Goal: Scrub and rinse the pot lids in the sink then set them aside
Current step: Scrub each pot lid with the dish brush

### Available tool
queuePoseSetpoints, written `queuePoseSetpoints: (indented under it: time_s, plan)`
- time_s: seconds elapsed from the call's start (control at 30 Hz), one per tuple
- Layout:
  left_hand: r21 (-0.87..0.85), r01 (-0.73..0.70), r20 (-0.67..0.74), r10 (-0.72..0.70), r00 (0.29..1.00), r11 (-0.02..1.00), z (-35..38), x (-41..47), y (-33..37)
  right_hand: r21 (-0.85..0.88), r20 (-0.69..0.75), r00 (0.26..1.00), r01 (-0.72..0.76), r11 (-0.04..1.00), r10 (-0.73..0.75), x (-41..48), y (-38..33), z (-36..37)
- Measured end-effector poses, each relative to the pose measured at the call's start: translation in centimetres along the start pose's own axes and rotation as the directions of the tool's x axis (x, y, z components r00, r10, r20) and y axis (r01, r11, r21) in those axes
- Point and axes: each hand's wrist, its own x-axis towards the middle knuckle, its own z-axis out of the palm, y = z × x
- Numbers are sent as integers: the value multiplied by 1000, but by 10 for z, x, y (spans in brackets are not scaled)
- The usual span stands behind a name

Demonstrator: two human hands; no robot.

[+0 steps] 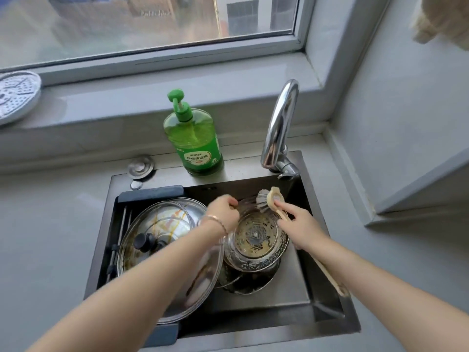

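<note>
Daylight is coming through a wide window (101,34) at 12 o'clock, and buildings (243,17) are showing blurred outside of it. A grey sill (203,69) is running below it. A pale grey wall (411,110) is standing at 3 o'clock, and a grey countertop (45,237) is spreading at 9 o'clock.

The soap bottle (195,133) is translucent lime green, with a darker green pump (180,107) and a green label (196,158) banded in white. The large glass lid (162,222) at left is streaked orange-brown, its knob (143,242) black. The small glass lid (256,237) carries yellow-brown grime in rings. The brush (272,199) is cream with whitish bristles. The sink (327,308) is dark grey, the faucet (279,128) bright chrome, the counter (45,237) pale grey.
</note>
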Motion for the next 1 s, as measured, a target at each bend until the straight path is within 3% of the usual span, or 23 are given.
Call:
queuePoseSetpoints:
  time_s: [0.13,0.27,0.37,0.43,0.57,0.63,0.77,1.0]
  plan:
    - [108,-177,-263,200,944,978,-78,3,8,69,46,994,92,993,-95,8,-41,19]
    - [218,-327,-472,393,789,919,-139,18,17,179,72,982,162,970,-177,23,-86,37]
    - [222,-356,-564,417,712,908,-172,40,29,243,100,983,124,962,-152,35,-118,45]
    - [222,-332,-520,399,755,917,-187,59,39,251,100,985,109,962,-138,44,-134,49]
    - [290,-278,-295,361,884,916,-201,90,58,133,76,984,147,980,-158,64,-154,56]
    - [305,-253,-212,325,922,918,-205,99,64,152,96,986,122,981,-138,70,-158,59]
    - [218,-282,-174,321,931,934,-209,111,63,264,173,980,50,963,-98,74,-164,65]
    - [168,-295,-265,331,906,941,-201,120,56,381,172,979,35,924,-108,77,-166,72]
